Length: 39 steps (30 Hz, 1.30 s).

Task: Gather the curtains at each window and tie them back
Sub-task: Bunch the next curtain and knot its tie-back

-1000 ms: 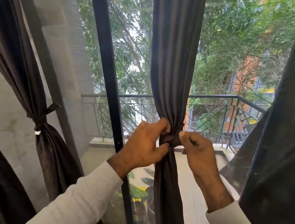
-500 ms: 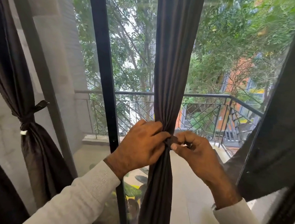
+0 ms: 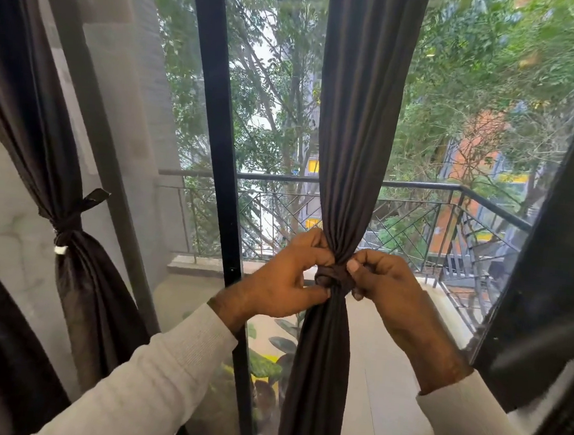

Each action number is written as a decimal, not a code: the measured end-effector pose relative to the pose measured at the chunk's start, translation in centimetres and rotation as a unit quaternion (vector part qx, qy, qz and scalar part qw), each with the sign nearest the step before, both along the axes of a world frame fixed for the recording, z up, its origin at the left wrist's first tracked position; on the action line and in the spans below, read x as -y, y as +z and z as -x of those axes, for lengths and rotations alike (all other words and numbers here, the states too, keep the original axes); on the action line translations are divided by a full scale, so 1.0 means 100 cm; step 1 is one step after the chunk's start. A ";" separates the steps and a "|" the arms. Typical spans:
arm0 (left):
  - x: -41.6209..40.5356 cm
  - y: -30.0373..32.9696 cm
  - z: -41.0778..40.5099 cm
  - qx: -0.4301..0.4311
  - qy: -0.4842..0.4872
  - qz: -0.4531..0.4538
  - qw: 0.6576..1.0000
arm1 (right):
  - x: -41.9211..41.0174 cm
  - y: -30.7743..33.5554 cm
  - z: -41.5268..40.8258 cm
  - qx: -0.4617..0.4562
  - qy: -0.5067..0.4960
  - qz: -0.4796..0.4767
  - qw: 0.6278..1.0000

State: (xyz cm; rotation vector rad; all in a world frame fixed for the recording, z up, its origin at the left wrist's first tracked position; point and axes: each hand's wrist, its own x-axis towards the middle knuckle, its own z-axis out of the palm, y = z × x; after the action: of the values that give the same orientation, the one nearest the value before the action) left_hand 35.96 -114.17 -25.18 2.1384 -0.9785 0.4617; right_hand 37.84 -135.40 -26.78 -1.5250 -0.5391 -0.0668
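Observation:
A dark grey curtain (image 3: pixel 358 120) hangs gathered in front of the middle window pane. At waist height a dark tie band (image 3: pixel 335 281) wraps it into a knot. My left hand (image 3: pixel 287 279) pinches the band from the left, thumb under the knot. My right hand (image 3: pixel 380 283) pinches it from the right, thumb pressed on top. A second dark curtain (image 3: pixel 79 269) at the left hangs tied back with a band (image 3: pixel 68 224) that bears a small white tag.
A black window frame post (image 3: pixel 221 164) stands just left of my hands. Another dark curtain (image 3: pixel 546 306) fills the right edge, and one more sits at the lower left (image 3: pixel 3 359). Beyond the glass are a balcony railing (image 3: pixel 418 186), potted plants (image 3: pixel 267 363) and trees.
Both hands have drawn slightly apart on the band, and the knot between them is now visible and tight. The view has shifted a little to the left.

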 end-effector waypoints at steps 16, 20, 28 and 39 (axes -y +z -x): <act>-0.014 -0.012 0.024 0.499 0.126 -0.127 0.848 | -0.002 0.019 0.015 -0.193 -0.025 -0.068 0.978; -0.026 -0.029 0.022 0.502 0.085 -0.123 0.852 | -0.011 0.015 0.019 -0.139 -0.106 -0.102 0.979; -0.053 -0.040 0.023 0.518 0.029 -0.087 0.851 | -0.036 0.022 0.031 -0.083 -0.243 -0.146 0.955; -0.086 -0.053 0.016 0.497 0.003 -0.080 0.864 | -0.050 0.033 0.039 -0.080 -0.342 -0.124 0.928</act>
State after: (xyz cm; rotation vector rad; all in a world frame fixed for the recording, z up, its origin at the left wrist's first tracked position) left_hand 34.32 -105.53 -30.46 1.9972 -1.5803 1.6328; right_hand 33.99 -130.43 -23.49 -1.3902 0.1497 -0.5260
